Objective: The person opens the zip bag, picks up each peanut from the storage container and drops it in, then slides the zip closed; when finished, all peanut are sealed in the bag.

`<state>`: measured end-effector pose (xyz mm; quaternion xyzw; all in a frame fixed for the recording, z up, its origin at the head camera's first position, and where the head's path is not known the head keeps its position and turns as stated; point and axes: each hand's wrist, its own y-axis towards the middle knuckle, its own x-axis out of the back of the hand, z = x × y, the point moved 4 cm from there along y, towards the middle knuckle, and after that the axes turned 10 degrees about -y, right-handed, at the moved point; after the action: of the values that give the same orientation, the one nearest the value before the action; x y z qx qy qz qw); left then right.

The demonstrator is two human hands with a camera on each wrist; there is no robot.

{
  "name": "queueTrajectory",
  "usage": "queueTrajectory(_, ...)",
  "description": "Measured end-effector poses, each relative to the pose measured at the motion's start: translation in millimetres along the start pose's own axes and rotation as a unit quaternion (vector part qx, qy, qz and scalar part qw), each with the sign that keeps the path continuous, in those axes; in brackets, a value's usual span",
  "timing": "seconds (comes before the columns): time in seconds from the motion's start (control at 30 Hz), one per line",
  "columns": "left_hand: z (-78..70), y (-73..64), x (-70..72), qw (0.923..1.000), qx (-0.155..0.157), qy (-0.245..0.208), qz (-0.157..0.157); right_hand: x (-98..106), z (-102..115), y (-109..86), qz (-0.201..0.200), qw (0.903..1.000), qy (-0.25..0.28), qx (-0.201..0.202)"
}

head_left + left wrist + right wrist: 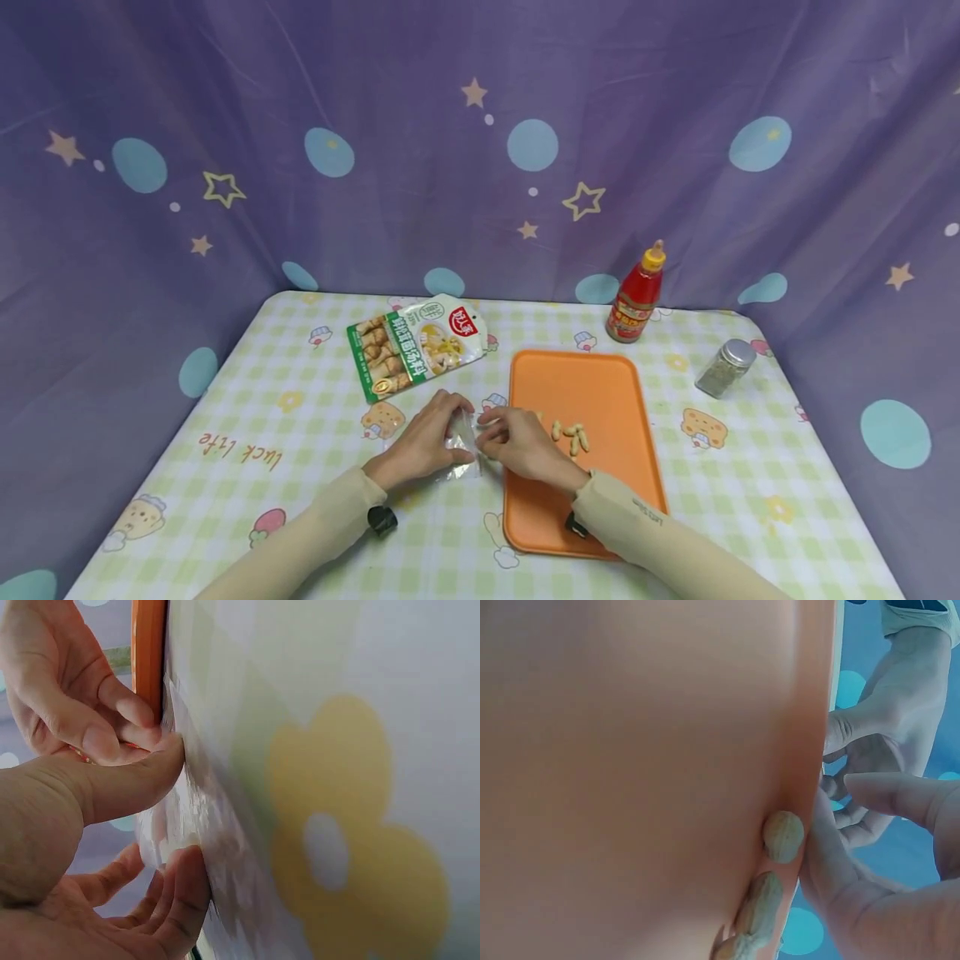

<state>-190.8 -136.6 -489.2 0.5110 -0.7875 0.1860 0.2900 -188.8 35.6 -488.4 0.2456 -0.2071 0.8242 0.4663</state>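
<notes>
On the checked cloth my left hand (427, 443) holds a clear plastic bag (460, 446), thumb at the near side and curved fingers at the far side. In the left wrist view the crinkled bag (199, 802) lies between that thumb and the fingertips. Close by the bag's right end is my right hand (521, 446), over the left rim of the orange tray (573, 375). Its thumb and forefinger are bent and apart in the right wrist view, with nothing visible between them. Several unshelled peanuts (573, 437) lie on the tray, just beyond the right hand.
A green and white food packet (416, 346) lies behind the left hand. Behind the tray stands a red sauce bottle (635, 300) with a yellow cap. To the tray's right is a small spice jar (725, 368) with a silver lid. A purple curtain (420, 217) hangs behind the table.
</notes>
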Motion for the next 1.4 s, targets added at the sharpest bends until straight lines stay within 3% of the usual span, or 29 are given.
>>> queueTrajectory(0.3, -3.3, -1.3, -1.0, 0.9994, -0.029, -0.007, -0.017, -1, 1, 5.8, 0.003, 0.9996, -0.014, 0.022)
queueTrajectory(0.57, -5.7, -1.5, 2.9, 0.9969, -0.045, -0.026, -0.059, -2, -1, 9.1, -0.009, 0.9995, -0.013, 0.028)
queueTrajectory(0.83, -7.4, 1.6, 6.3, 0.9931, -0.056, -0.051, -0.089, -1, -4, 8.6, -0.013, 0.9987, 0.047, -0.016)
queueTrajectory(1.1, -8.5, -1.0, 9.9, 0.9923, -0.04, -0.053, -0.105, 0, -5, 8.0, -0.029, 0.9974, 0.061, -0.023)
queueTrajectory(1.4, -11.7, -6.2, 11.1, 0.9856, -0.018, -0.068, -0.154, 2, -6, 6.7, -0.038, 0.9978, 0.048, -0.024)
